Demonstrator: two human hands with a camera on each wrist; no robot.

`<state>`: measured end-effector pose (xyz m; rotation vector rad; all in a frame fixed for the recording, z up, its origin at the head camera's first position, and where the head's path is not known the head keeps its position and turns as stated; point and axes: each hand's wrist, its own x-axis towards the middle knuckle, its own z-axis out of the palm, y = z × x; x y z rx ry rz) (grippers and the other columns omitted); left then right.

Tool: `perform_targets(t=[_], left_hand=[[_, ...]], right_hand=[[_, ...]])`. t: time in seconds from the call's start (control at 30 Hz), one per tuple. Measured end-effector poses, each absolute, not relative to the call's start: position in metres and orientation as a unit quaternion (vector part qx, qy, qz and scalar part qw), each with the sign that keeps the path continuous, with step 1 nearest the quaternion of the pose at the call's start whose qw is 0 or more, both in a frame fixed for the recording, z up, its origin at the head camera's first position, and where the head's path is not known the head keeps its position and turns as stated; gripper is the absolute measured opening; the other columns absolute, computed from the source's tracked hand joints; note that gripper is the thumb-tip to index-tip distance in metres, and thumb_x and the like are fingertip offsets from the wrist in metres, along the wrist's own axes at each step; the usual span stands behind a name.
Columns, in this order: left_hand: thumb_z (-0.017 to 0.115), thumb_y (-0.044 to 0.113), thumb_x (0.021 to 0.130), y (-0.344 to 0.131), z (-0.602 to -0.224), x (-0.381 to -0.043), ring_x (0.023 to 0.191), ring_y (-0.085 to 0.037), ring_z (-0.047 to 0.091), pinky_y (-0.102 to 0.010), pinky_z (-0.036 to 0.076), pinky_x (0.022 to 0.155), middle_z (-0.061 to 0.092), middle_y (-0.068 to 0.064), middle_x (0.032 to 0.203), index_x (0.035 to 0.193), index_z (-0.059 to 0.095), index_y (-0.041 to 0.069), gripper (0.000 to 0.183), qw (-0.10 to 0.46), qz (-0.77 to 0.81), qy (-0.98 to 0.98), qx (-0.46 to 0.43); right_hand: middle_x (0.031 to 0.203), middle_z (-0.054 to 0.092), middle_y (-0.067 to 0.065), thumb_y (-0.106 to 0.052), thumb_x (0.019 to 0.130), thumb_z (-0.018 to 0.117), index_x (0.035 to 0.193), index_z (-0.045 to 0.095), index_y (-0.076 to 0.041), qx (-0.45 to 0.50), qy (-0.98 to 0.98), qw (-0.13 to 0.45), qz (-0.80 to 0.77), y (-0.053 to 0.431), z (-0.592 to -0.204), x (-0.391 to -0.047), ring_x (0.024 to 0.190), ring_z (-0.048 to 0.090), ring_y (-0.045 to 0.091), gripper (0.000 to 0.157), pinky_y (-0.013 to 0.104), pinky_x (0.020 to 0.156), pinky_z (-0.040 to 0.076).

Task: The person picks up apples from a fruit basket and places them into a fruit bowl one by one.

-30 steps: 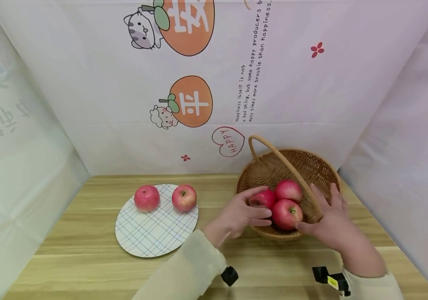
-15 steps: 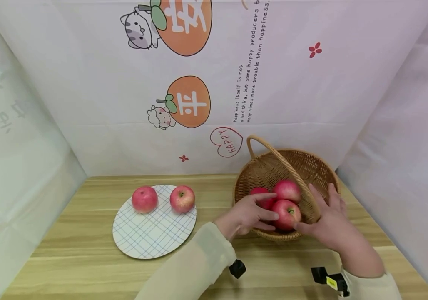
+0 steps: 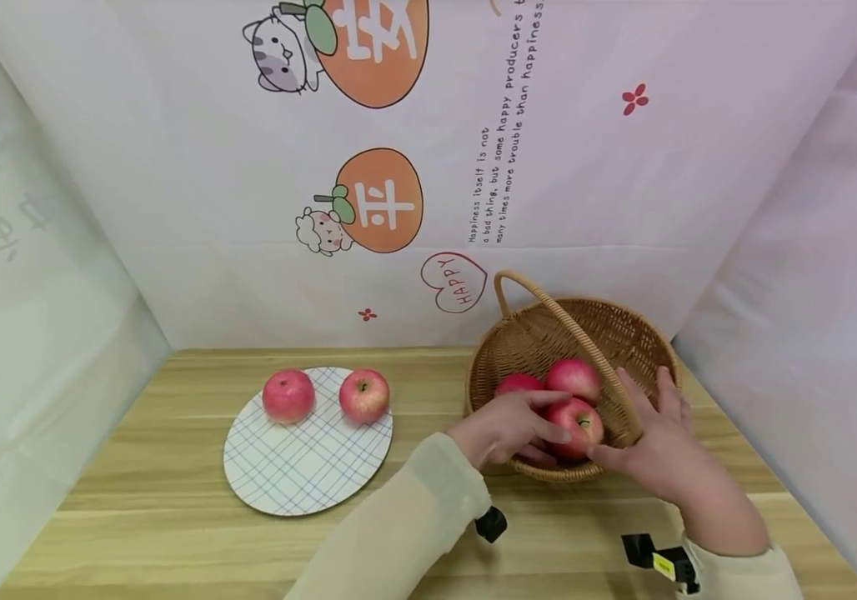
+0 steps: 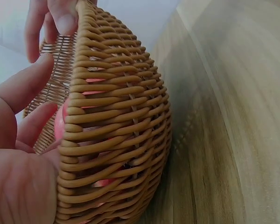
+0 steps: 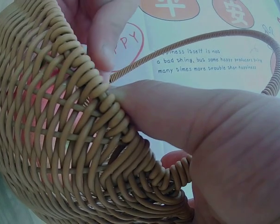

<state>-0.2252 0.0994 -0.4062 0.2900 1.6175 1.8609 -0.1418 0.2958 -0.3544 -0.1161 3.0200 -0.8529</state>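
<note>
Wicker basket (image 3: 612,323) — three apples (image 3: 574,380), head-view only

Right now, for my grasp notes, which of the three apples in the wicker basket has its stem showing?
The front apple, partly covered by the left hand; the back apple and the leftmost apple show none.
</note>
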Motion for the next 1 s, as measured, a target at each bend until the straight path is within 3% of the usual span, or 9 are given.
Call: perform_targets(t=[0.27, 0.47, 0.63, 0.87, 1.0], left_hand=[[0.078, -0.006, 0.082, 0.112, -0.410, -0.229, 0.089, -0.022, 0.065, -0.047, 0.060, 0.074, 0.062, -0.002, 0.112, 0.123, 0.072, 0.022, 0.049, 0.282, 0.688, 0.659, 0.115], [0.081, -0.005, 0.079, 0.119, -0.413, -0.229, 0.087, -0.012, 0.062, -0.033, 0.058, 0.069, 0.064, 0.005, 0.104, 0.120, 0.074, 0.022, 0.050, 0.214, 0.653, 0.713, 0.140], [0.082, -0.004, 0.078, 0.122, -0.413, -0.227, 0.084, -0.010, 0.058, -0.028, 0.056, 0.064, 0.063, 0.009, 0.101, 0.111, 0.077, 0.024, 0.043, 0.175, 0.634, 0.741, 0.135], [0.081, -0.006, 0.076, 0.123, -0.412, -0.227, 0.087, -0.010, 0.056, -0.026, 0.053, 0.068, 0.064, 0.011, 0.099, 0.103, 0.079, 0.024, 0.040, 0.165, 0.636, 0.744, 0.124], [0.078, -0.012, 0.074, 0.122, -0.413, -0.227, 0.083, -0.013, 0.060, -0.031, 0.057, 0.064, 0.064, 0.008, 0.098, 0.102, 0.079, 0.021, 0.043, 0.185, 0.667, 0.713, 0.112]], right_hand=[[0.152, -0.033, 0.029, -0.049, 0.079, 0.082, 0.160, 0.000, -0.011, -0.038, 0.962, -0.001, -0.269, 0.296, -0.356, -0.143, 0.134, -0.018, 0.064, 0.122, 0.087, 0.087, 0.022], [0.152, -0.034, 0.029, -0.047, 0.079, 0.082, 0.160, 0.000, -0.010, -0.038, 0.962, -0.003, -0.271, 0.296, -0.357, -0.143, 0.135, -0.019, 0.063, 0.122, 0.086, 0.087, 0.023], [0.152, -0.034, 0.028, -0.047, 0.080, 0.082, 0.160, 0.000, -0.011, -0.036, 0.962, 0.000, -0.272, 0.296, -0.356, -0.143, 0.135, -0.019, 0.062, 0.121, 0.086, 0.087, 0.024], [0.152, -0.034, 0.028, -0.047, 0.080, 0.082, 0.160, 0.000, -0.010, -0.039, 0.963, -0.001, -0.268, 0.297, -0.357, -0.143, 0.134, -0.018, 0.064, 0.121, 0.086, 0.088, 0.022], [0.153, -0.034, 0.027, -0.047, 0.080, 0.082, 0.161, 0.000, -0.011, -0.039, 0.962, -0.001, -0.269, 0.297, -0.356, -0.143, 0.134, -0.019, 0.064, 0.120, 0.087, 0.087, 0.022]])
